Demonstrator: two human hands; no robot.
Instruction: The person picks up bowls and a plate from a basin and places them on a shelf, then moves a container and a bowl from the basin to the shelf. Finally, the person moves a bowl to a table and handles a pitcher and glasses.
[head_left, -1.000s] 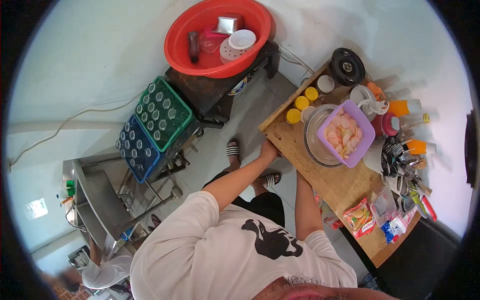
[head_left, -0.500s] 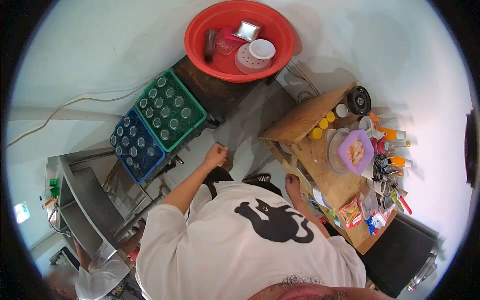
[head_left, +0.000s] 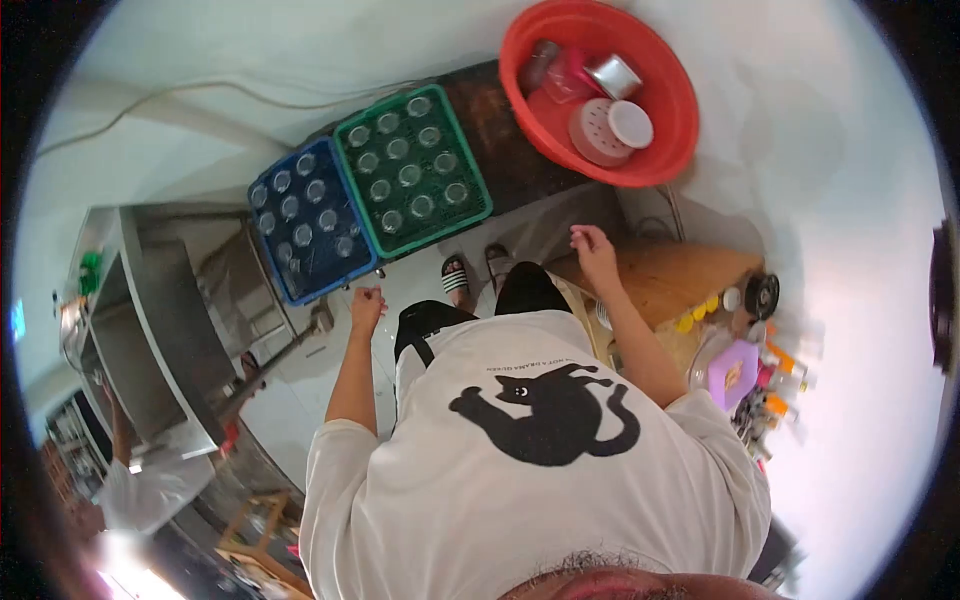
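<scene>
My left hand point(head_left: 368, 306) is beside the front edge of the blue crate point(head_left: 308, 222), with its fingers curled in. Whether anything small is inside them cannot be made out. My right hand point(head_left: 597, 255) is raised near the wooden table point(head_left: 650, 285), fingers partly stretched and apart, with nothing visible in it. A green crate point(head_left: 412, 170) stands against the blue one, and both hold several clear round cups or jars. The red basin point(head_left: 680, 120) contains a metal tin point(head_left: 613, 77), a white lidded tub and other items.
A purple container point(head_left: 733, 375), yellow-lidded jars and bottles stand on the right. At the left are metal shelving point(head_left: 165, 330) and another person's arm point(head_left: 118, 425). A wooden frame point(head_left: 255, 525) is at lower left. Sandaled feet show on the tiled floor.
The view has turned rightward in the room. Crates and basin appear larger, and the basin lies farther right. My right hand has risen and its fingers have spread; my left hand appears farther left.
</scene>
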